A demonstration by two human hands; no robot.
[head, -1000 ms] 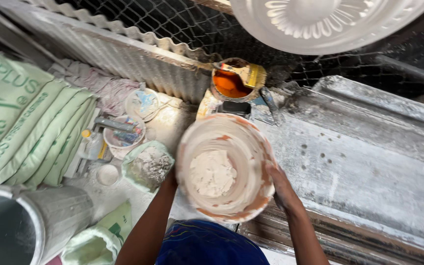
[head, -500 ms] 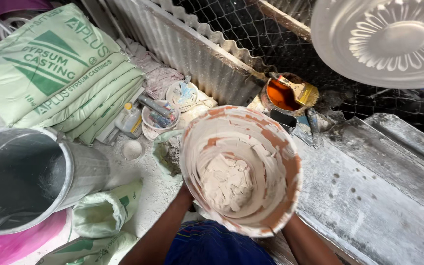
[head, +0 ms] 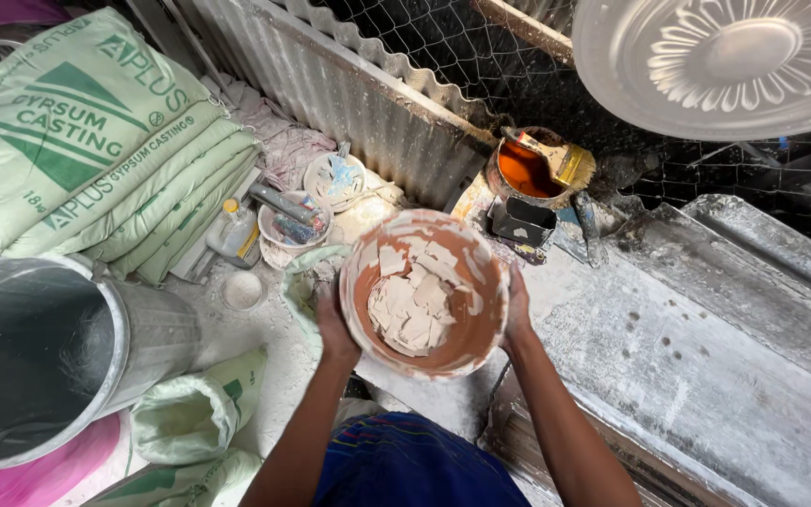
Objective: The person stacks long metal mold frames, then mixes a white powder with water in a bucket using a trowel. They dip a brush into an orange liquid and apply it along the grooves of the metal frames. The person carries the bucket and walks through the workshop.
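A: Largest first. What lies around the orange bowl (head: 424, 293)?

B: To its right, touching nothing of it, a long dusty metal bench (head: 706, 376). Left of the bowl and higher, a stack of pale green sacks (head: 96, 150). Lower left of the bowl, a grey metal bucket (head: 39, 357), dark inside. Up and right of the bowl, a white moulded disc (head: 734, 61) with a petal pattern, against wire mesh.

A: And the bowl itself?

B: Held in the air in the middle of the view, mouth up towards the camera. Rim and inner wall crusted white; broken white flakes lie on its bottom (dry, by the cracked edges).

A: Grip?

B: Left hand (head: 335, 329) is pressed flat to the bowl's left wall, right hand (head: 518, 310) to its right wall, fingers spread along the outside. Both clasp the bowl between them; neither is closed into a fist.

A: Smaller things?

B: Just above-right of the bowl, a tin of orange liquid (head: 527, 169) with a brush (head: 565, 161) laid across it. Above-left of the bowl, a small tub (head: 295, 223) of tools, then a small bottle (head: 235, 230). Left of the bowl, a little round white lid (head: 242, 291) on the dusty floor.
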